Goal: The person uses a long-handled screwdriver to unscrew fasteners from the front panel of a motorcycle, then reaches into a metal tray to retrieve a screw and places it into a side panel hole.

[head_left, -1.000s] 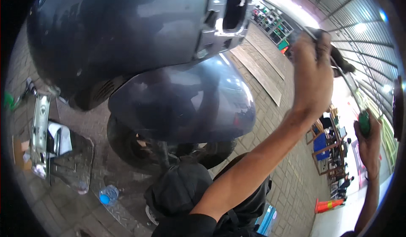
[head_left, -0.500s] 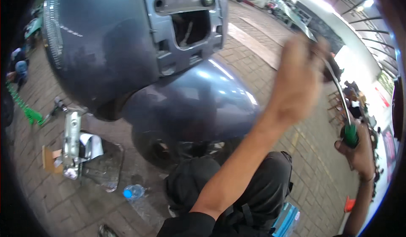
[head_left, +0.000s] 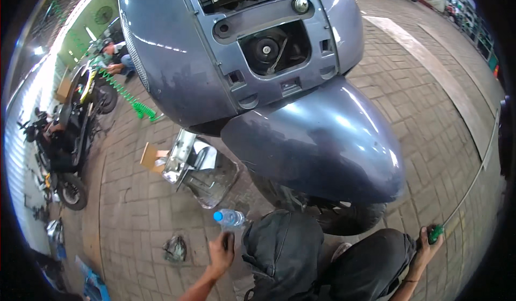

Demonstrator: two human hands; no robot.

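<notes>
At the right, my right hand [head_left: 427, 248] is closed round the green handle of a long-shafted screwdriver [head_left: 473, 185]. Its thin metal shaft points up and away toward the right edge. Low left of centre is my left hand [head_left: 220, 256], its fingers closed on a small dark object [head_left: 229, 242] whose kind I cannot make out. A clear water bottle [head_left: 230, 217] with a blue cap lies just beyond that hand. In front of my knees stands a grey-blue scooter [head_left: 177, 59], its front panel open. Below the opening sits its glossy front fender [head_left: 317, 140], over the wheel [head_left: 352, 219].
A dark tray [head_left: 226, 185] on the paving holds metal parts, and a cardboard box [head_left: 150, 157] stands beside it. A crumpled plastic bag [head_left: 174, 249] lies nearer. Further left are a green coiled hose [head_left: 126, 95], parked motorcycles [head_left: 67, 140] and a crouching person [head_left: 119, 59].
My view has swung right. My left hand has left the screwdriver's shaft and dropped to the low left near the bottle. The right hand still grips the screwdriver, now lower.
</notes>
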